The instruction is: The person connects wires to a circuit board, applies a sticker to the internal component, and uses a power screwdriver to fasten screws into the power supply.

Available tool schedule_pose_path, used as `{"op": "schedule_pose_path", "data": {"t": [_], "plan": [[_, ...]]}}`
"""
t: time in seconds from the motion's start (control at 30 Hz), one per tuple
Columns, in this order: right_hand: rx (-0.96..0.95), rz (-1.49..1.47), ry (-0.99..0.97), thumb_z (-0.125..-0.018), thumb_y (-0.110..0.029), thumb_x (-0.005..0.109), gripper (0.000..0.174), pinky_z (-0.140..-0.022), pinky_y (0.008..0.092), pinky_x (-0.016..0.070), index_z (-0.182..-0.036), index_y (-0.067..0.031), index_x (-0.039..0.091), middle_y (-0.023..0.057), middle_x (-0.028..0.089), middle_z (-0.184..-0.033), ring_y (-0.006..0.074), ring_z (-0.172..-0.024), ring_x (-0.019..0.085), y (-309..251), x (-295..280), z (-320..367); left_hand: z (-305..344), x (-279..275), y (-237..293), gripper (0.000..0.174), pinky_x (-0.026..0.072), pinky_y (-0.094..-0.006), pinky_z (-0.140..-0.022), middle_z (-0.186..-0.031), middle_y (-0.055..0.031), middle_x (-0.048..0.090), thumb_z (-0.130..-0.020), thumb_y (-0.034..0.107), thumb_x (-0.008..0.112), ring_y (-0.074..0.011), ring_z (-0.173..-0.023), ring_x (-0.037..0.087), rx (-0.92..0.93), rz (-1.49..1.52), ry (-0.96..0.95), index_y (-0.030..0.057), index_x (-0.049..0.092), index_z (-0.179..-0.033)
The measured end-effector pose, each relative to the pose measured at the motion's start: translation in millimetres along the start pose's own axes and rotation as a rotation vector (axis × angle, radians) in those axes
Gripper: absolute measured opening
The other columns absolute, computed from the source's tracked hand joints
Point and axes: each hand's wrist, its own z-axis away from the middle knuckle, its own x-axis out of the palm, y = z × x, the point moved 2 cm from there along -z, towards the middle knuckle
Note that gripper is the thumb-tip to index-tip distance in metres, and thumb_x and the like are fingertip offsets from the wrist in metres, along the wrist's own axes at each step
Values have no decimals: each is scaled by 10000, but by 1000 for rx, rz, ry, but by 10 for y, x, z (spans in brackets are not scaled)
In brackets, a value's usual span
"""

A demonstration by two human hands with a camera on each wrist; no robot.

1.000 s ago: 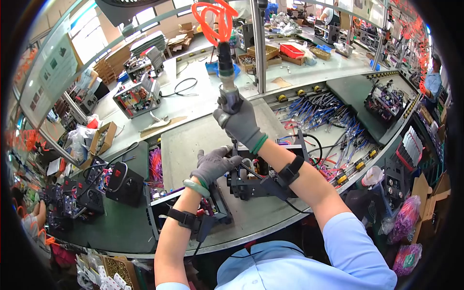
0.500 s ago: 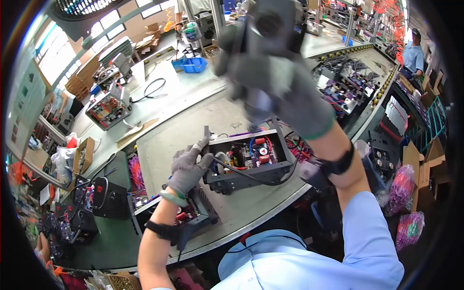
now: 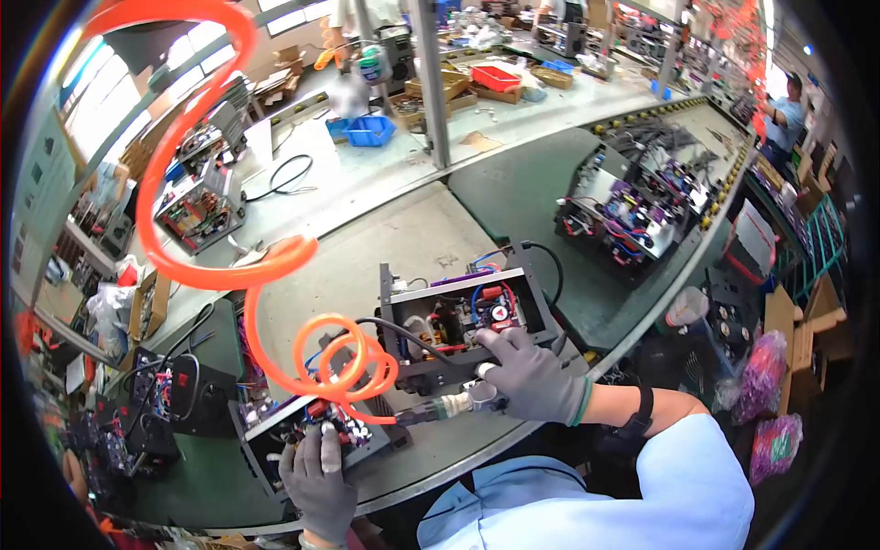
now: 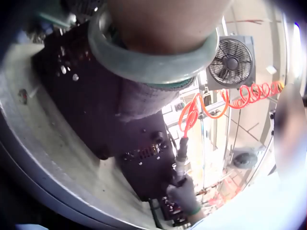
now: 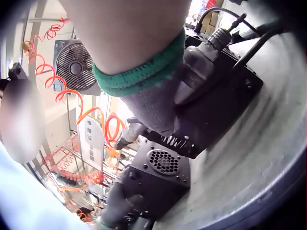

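My right hand (image 3: pixel 541 383), in a grey glove, holds an air screwdriver (image 3: pixel 454 404) lying sideways, its orange coiled hose (image 3: pixel 344 394) leading off to the left. The fingertips reach over the near side of an open black chassis (image 3: pixel 431 374) with a circuit board and red parts inside. The gloved left hand (image 3: pixel 318 486) rests its extended fingers on the near edge of a second open chassis (image 3: pixel 371 447), partly behind the hose. In the right wrist view, this second chassis shows a round vent grille (image 5: pixel 164 162) on its end.
More open units (image 3: pixel 628 206) stand on the green mat at right, and black units (image 3: pixel 206 385) at left. A blue bin (image 3: pixel 369 131) sits on the back bench. The metal post (image 3: pixel 429 87) rises behind the work. Boxes and bagged parts (image 3: pixel 765 367) lie at right.
The right hand has brought the screwdriver down from above the right chassis to its near side, tipping it sideways. The left hand has left that chassis for the left one.
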Motion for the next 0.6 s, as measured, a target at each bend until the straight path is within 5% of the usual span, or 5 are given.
{"op": "schedule_pose_path", "data": {"t": [0.07, 0.17, 0.33, 0.43, 0.6], "plan": [[-11, 40, 86, -625, -163, 764, 354, -877, 456, 540, -955, -72, 672, 200, 483, -1328, 404, -1210, 450, 108, -12, -253, -244, 25, -109, 678, 381, -509, -995, -1223, -186, 595, -764, 278, 692, -352, -1121, 576, 19, -31, 20, 30, 472, -1355], [-132, 13, 287, -615, -100, 725, 258, -831, 471, 528, -857, -130, 639, 117, 535, -1133, 387, -1134, 488, 503, 145, -993, -700, 283, -502, 803, 416, -461, -933, -1258, -172, 588, -679, 269, 785, -327, -1095, 590, 13, 33, 71, 58, 467, -1384], [-169, 133, 274, -582, -74, 735, 354, -922, 457, 508, -922, -127, 653, 144, 523, -1253, 388, -1177, 480, 1195, 343, -2172, -1363, 893, -1100, 846, 426, -455, -909, -1347, -168, 534, -713, 157, 737, -299, -1131, 578, -114, -213, -48, 58, 351, -1459], [-140, 171, 362, -597, -88, 738, 353, -946, 449, 497, -937, -130, 655, 147, 515, -1265, 387, -1199, 471, 1149, 397, -2243, -1395, 970, -1162, 595, 461, -425, -860, -1400, -157, 503, -877, 56, 507, -281, -1189, 557, -143, -258, -64, 79, 362, -1454], [-228, 230, 286, -698, -110, 706, 306, -937, 500, 496, -995, -71, 643, 167, 475, -1349, 409, -1262, 448, 936, 674, -1525, -973, 887, -749, 635, 456, -445, -858, -1303, -196, 532, -812, 66, 573, -343, -1122, 568, -43, -211, 280, 4, 374, -1411]]}}
